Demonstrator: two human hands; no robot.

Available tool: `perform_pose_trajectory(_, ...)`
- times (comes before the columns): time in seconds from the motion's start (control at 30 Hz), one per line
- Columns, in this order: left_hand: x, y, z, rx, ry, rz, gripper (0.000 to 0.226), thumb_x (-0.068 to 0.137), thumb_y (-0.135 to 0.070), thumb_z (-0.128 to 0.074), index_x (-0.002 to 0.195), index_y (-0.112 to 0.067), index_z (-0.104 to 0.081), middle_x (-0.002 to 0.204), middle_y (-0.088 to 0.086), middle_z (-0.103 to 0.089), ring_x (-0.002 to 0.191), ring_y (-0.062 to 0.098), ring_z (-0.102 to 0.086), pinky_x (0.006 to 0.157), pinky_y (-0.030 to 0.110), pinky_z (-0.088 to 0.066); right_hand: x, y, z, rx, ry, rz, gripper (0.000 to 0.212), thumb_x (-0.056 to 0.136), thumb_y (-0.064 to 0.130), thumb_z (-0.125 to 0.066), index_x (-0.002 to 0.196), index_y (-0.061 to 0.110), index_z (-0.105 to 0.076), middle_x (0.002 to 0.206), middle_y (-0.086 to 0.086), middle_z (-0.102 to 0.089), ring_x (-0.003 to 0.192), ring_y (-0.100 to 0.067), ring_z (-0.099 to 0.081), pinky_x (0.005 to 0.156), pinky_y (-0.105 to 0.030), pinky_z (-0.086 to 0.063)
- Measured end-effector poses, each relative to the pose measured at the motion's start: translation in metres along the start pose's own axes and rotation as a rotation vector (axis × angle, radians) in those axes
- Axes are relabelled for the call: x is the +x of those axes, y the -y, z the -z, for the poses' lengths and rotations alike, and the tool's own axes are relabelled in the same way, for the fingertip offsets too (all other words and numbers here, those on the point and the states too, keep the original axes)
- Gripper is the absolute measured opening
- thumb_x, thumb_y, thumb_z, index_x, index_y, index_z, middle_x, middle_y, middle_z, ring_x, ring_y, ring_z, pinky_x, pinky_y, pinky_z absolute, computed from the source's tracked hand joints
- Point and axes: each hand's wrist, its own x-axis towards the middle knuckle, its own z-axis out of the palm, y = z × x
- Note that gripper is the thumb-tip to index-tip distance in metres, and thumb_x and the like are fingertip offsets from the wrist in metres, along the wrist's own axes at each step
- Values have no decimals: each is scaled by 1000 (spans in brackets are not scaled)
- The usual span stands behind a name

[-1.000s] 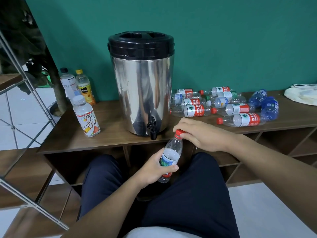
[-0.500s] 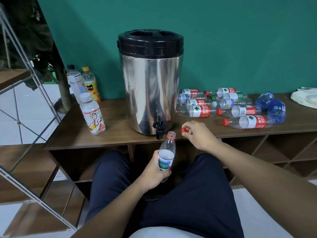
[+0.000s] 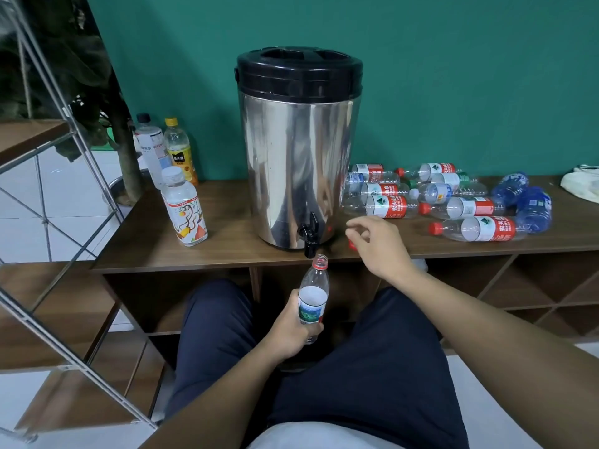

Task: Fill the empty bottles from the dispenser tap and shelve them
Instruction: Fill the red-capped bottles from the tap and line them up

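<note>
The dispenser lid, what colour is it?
Black, seen in the head view: the dispenser lid.

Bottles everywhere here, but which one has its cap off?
The clear bottle held upright in the left hand, just below the dispenser tap. Its neck is open; the other bottles whose necks show are capped.

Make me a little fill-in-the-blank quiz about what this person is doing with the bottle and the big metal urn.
1. The left hand grips an uncapped ____.
2. The bottle's mouth sits just below the black ____.
3. The dispenser has a ____ lid.
4. The red cap lies on the table, under the open ____ hand.

Missing words: bottle; tap; black; right
</note>
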Motion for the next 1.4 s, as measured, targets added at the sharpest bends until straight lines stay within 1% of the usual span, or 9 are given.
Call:
perform_pose_trajectory(0.07,0,0,0,-28,-7,19,62,90,-7,-87,133,-33,-51,125,-2,-72,117,17,-71,99,27,-60,-7,27,7,187,-51,21,19,110,33,-65,109,23,-81,92,15,-72,80,0,-64,82,-25,-53)
perform_pose_trajectory(0.23,-6,-1,2,-86,-33,61,69,90,-1,-86,142,-29,-50,129,1,-72,117,15,-71,83,15,-58,-17,88,16,351,52,104,47,112,52,-55,73,30,-67,71,-2,-70,78,-18,-70,82,-37,-54)
perform_pose_trajectory(0.37,-5,-2,5,-108,-74,55,70,88,-2,-88,140,-32,-52,129,-2,-73,121,16,-72,91,20,-58,-15,103,10,301,112,79,33,110,47,-61,93,23,-76,70,-6,-71,72,-20,-68,78,-34,-54)
perform_pose_trajectory(0.53,-7,-2,6,-99,-74,24,70,88,-4,-92,140,-31,-53,129,-6,-73,120,11,-71,96,20,-57,-11,95,11,410,163,-35,25,111,35,-57,101,22,-77,73,-5,-74,58,-3,-59,66,-24,-45)
perform_pose_trajectory(0.8,-6,7,3,-52,-112,8,71,81,-8,-97,135,-31,-58,123,-7,-77,117,11,-73,105,29,-57,-25,68,-17,895,55,-351,31,111,5,-45,112,6,-76,74,-14,-68,61,-21,-51,55,-31,-42)
perform_pose_trajectory(0.97,-9,6,4,-61,-132,27,66,82,-7,-97,133,-28,-61,120,-7,-78,112,10,-74,97,24,-58,-39,58,-30,989,-11,-396,32,115,27,-56,110,2,-75,81,-9,-69,66,-16,-54,62,-33,-45)
perform_pose_trajectory(1.1,-14,1,5,-54,-145,21,62,83,-9,-97,131,-29,-63,117,-9,-78,108,7,-75,87,14,-54,-67,48,-52,924,-90,-423,42,114,50,-53,114,17,-79,101,-2,-81,88,-14,-71,78,-34,-58)
perform_pose_trajectory(1.27,-21,-2,3,-88,-167,-10,64,83,-8,-96,134,-29,-64,118,-7,-80,106,6,-77,86,15,-58,-106,28,-90,825,12,-385,26,109,50,-61,119,34,-78,117,14,-80,114,-4,-73,105,-39,-58)
perform_pose_trajectory(1.4,-26,-2,0,-146,-177,-28,55,86,-3,-92,130,-28,-68,110,-2,-83,100,16,-81,84,29,-66,-124,18,-110,836,37,-387,25,107,40,-70,128,27,-76,123,11,-79,119,-3,-72,112,-38,-56)
